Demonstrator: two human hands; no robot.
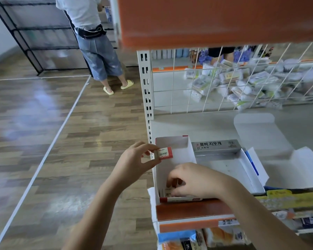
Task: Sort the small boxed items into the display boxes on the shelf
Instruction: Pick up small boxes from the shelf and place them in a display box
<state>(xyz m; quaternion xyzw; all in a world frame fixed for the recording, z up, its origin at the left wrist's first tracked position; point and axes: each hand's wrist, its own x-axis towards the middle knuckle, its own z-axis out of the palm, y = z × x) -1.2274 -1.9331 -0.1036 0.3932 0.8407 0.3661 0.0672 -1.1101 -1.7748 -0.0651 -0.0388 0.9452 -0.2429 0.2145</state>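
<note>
My left hand (134, 159) pinches a small red-and-white boxed eraser (163, 153) marked 2B, held at the left wall of a white display box (175, 147) on the shelf. My right hand (193, 180) reaches down into that same box, its curled fingers on small boxed items (167, 193) standing at the box's front end; whether it grips one I cannot tell. To the right lies a second display box (222, 165), open, with a silver lid printed in Korean.
The grey shelf board (197, 123) runs back to a white wire grid (224, 78) with packaged goods behind. An orange shelf (215, 20) hangs overhead. Packets (188, 240) sit on the shelf below. Another person (96, 42) stands on the wooden floor at the far left.
</note>
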